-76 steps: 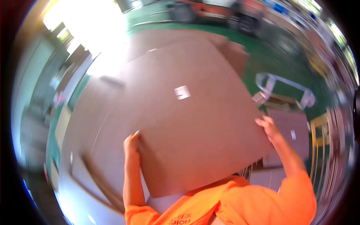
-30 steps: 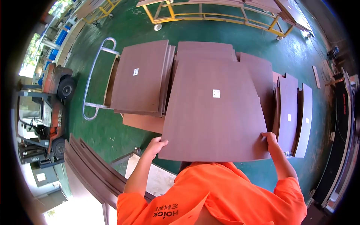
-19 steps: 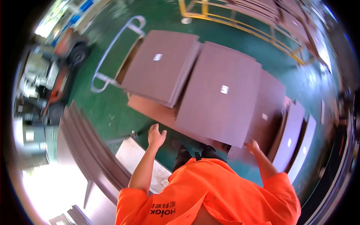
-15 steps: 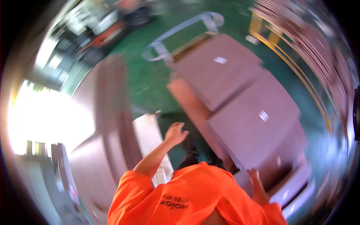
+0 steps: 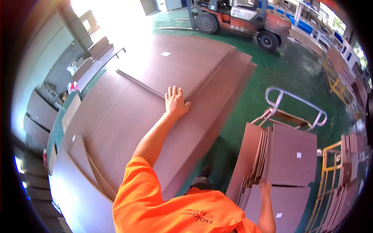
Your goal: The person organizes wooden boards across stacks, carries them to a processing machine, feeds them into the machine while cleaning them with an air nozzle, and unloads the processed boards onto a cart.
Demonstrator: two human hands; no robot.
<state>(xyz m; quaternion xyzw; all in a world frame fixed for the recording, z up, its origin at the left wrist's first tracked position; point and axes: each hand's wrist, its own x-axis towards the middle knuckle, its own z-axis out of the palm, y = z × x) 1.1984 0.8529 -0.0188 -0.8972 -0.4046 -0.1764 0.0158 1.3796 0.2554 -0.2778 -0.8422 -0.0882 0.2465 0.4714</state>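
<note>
My left hand is spread, palm down, at the near corner of a brown panel with a white label. That panel lies on a wide stack of large brown boards. Low on the right, my right hand is beside the edge of a labelled panel on a floor stack; its fingers are too small to make out clearly. Just beyond it is another labelled panel.
A metal-handled cart stands beyond the floor stacks. An orange forklift is at the top. Yellow racks with boards line the right side. Curved strips lie at the left, and boards lean by the wall.
The view has swung left to the large stack. The panel my hands held earlier was set on the floor stack and let go. My left hand has moved over to the panel on the large stack.
</note>
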